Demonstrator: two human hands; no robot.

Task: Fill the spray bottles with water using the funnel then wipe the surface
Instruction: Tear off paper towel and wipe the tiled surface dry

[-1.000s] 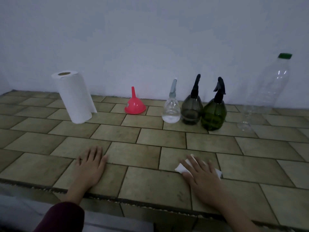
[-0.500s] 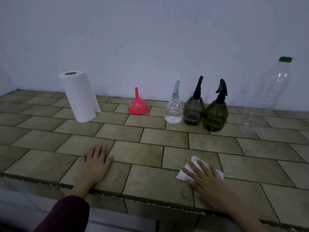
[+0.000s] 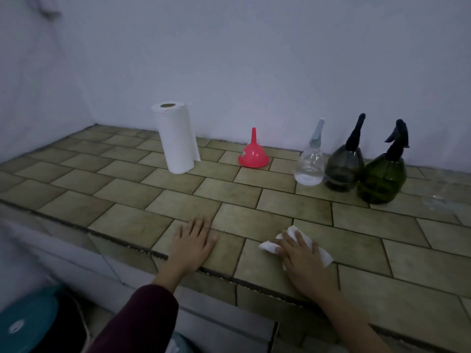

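The right hand point(image 3: 303, 256) presses a folded paper towel point(image 3: 297, 244) flat on the tiled counter point(image 3: 244, 197); the left hand point(image 3: 195, 240) rests open, empty. A wide sweep could topple the spray bottles point(image 3: 344, 166) near the wall — the red funnel point(image 3: 253, 155) too.

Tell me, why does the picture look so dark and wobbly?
Head view: the light is dim and bluish, so the wall looks grey; the tiled counter bends from the wide lens; the teal tub at the lower left is blurry; no glare.
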